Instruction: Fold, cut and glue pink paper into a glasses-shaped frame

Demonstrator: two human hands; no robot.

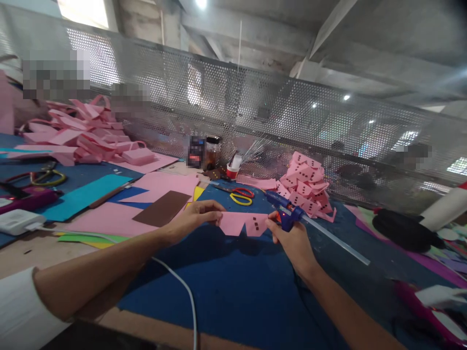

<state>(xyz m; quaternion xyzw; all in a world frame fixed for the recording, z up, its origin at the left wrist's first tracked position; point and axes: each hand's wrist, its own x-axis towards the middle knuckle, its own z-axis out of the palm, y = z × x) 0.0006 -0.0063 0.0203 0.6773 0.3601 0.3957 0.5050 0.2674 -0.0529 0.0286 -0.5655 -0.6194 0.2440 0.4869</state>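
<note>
My left hand (197,216) pinches the left end of a flat pink foam cut-out (239,223) with small brown squares on it, held just above the blue mat (233,287). My right hand (290,240) is closed round a blue hot glue gun (284,209); its nozzle points up and left, and a clear glue stick (335,239) juts out of its back to the right. The right fingers also touch the cut-out's right end. A white cable (182,284) runs under my left forearm.
A heap of similar pink pieces (306,187) lies behind the gun. Red-and-yellow scissors (239,195), a small red cup (232,171) and dark jars (204,153) stand before the perforated metal screen. Pink foam bags (87,133) and coloured sheets cover the left.
</note>
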